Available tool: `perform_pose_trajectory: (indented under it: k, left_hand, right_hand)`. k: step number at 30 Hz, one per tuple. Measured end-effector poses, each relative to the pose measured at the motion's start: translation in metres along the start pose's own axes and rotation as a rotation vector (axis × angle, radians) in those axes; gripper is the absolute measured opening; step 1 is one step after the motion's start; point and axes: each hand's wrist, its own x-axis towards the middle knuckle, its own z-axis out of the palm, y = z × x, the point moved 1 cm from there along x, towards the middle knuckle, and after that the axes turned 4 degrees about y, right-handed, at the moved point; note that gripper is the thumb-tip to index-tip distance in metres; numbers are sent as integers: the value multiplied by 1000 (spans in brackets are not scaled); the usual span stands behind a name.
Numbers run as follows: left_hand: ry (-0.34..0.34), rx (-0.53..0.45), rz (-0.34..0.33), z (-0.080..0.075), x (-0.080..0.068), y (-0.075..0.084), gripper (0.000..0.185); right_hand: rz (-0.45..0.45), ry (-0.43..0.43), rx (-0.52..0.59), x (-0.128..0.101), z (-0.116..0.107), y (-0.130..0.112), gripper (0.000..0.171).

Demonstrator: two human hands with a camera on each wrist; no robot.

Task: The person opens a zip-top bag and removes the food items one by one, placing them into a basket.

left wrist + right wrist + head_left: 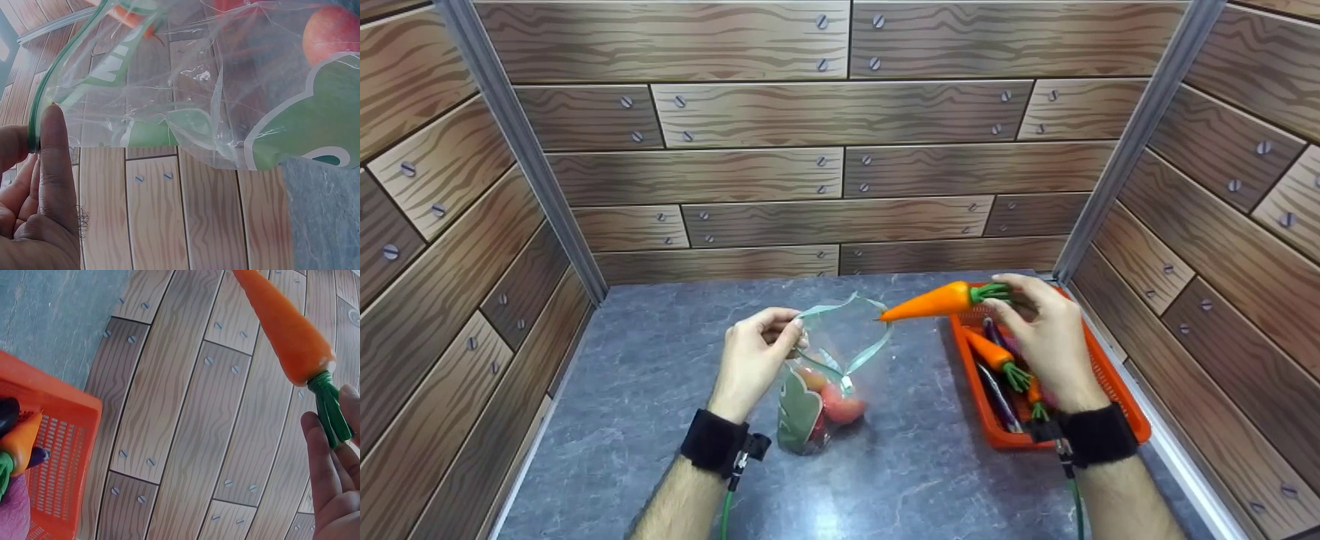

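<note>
I am pinching the carrot point(934, 301) by its greens in my right hand point(1046, 341), tip pointing left at the bag point(825, 371). My left hand point(750, 360) is pinching the bag's rim, mouth gaping just beyond that tip.

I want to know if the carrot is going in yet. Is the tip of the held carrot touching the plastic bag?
Cannot tell. In the head view the carrot tip lies next to the bag rim, but no clear gap or contact shows there.

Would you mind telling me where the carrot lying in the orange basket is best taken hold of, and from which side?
Probably by its green top, coming from above. That carrot lies slantwise on the other things in the basket, green end toward the person, so the stalks give the fingers a narrow part to pinch.
</note>
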Motion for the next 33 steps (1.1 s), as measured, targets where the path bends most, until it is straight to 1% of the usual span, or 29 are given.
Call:
perform_pose_trajectory:
  k: [8, 13, 22, 26, 33]
  left_hand:
    - [5, -3, -5, -1, 0, -1, 20]
    - [3, -1, -6, 0, 1, -2, 18]
    - [-1, 27, -3, -3, -1, 0, 16]
    - [-1, 24, -8, -4, -1, -1, 16]
    - [6, 15, 8, -4, -4, 1, 17]
  right_hand:
    - [7, 55, 8, 1, -13, 6, 32]
    - [31, 81, 7, 1, -20, 11, 33]
    - [68, 177, 3, 2, -30, 22, 33]
    - [102, 192, -34, 1, -33, 30, 32]
    - [151, 217, -123, -3, -39, 49, 32]
